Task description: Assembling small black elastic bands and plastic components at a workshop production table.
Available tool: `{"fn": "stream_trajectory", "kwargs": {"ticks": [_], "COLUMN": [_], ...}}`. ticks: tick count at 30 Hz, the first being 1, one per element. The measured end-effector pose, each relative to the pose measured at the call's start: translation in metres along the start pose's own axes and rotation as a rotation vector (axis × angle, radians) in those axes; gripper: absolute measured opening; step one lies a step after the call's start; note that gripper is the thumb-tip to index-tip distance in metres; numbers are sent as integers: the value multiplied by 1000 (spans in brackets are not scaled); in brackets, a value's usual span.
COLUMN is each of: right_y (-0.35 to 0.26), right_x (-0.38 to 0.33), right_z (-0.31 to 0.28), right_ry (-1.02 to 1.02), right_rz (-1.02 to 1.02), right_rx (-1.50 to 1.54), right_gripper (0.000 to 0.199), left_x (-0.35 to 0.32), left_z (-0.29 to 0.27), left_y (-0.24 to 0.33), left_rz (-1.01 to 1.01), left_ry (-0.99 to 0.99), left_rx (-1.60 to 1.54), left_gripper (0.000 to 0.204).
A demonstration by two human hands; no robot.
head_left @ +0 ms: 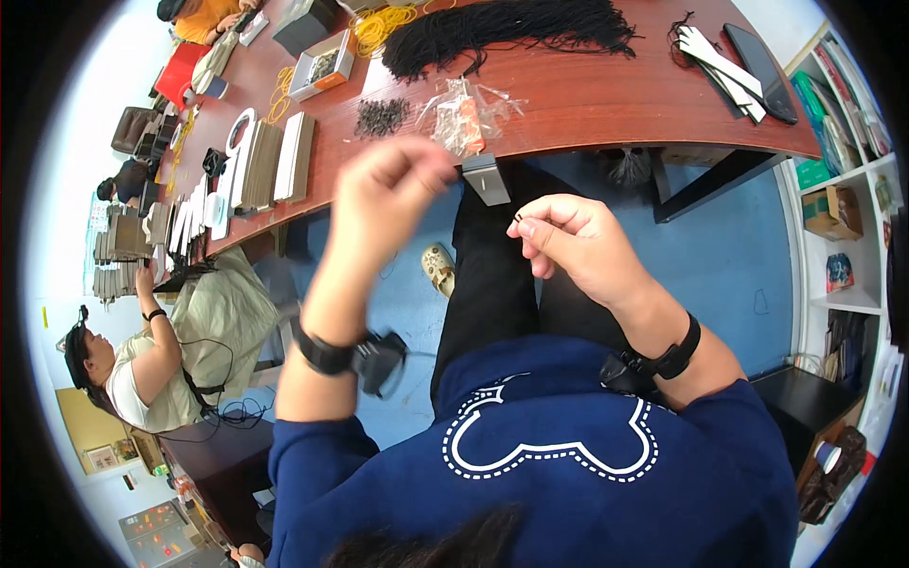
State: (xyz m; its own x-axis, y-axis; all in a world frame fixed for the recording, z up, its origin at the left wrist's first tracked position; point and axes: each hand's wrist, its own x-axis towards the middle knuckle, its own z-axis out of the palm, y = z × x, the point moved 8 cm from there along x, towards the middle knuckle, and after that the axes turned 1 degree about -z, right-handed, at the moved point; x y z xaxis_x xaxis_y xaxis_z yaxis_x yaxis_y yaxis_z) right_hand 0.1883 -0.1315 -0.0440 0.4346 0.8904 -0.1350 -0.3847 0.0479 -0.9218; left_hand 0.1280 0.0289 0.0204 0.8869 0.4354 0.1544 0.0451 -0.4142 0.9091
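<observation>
My right hand (578, 241) is above my lap, thumb and forefinger pinched on a small black piece (518, 218) too tiny to identify. My left hand (393, 185) is raised in front of the table edge, fingers curled. Motion smears its fingertips, so whether it holds anything does not show. Between the hands, a small grey block-shaped fixture (486, 180) juts from the table edge. Just beyond it lies a crumpled clear plastic bag (464, 115) with orange bits. Left of the bag is a pile of small black pieces (382, 116).
A thick bundle of black cords (511, 33) stretches across the reddish table (568, 118). White strips (724, 71) and a black phone (760, 74) lie at right. Left are an open box (322, 66), yellow cord (381, 26) and stacked cards (254, 166). A person (142, 364) works at left.
</observation>
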Motion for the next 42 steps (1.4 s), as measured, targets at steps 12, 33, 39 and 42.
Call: {"fn": "stream_trajectory", "kwargs": {"ticks": [12,33,39,42], "right_y": [2,12,16,18], "right_x": [-2,-2,-2,-2], "right_z": [18,11,15,15], "right_ry": [70,44,-58,-73], "right_rz": [-52,-85,-49,-36], "right_rx": [-129,-305,-171,-150], "right_gripper": [12,8,7,7], "left_x": [-71,-75,-69,-69], "left_z": [40,47,44,42], "left_y": [-2,40,15,23], "left_rz": [-8,404,222,260], "left_ry": [247,34,10,25], "left_rx": [-240,539,246,321], "left_gripper": [18,17,22,17]}}
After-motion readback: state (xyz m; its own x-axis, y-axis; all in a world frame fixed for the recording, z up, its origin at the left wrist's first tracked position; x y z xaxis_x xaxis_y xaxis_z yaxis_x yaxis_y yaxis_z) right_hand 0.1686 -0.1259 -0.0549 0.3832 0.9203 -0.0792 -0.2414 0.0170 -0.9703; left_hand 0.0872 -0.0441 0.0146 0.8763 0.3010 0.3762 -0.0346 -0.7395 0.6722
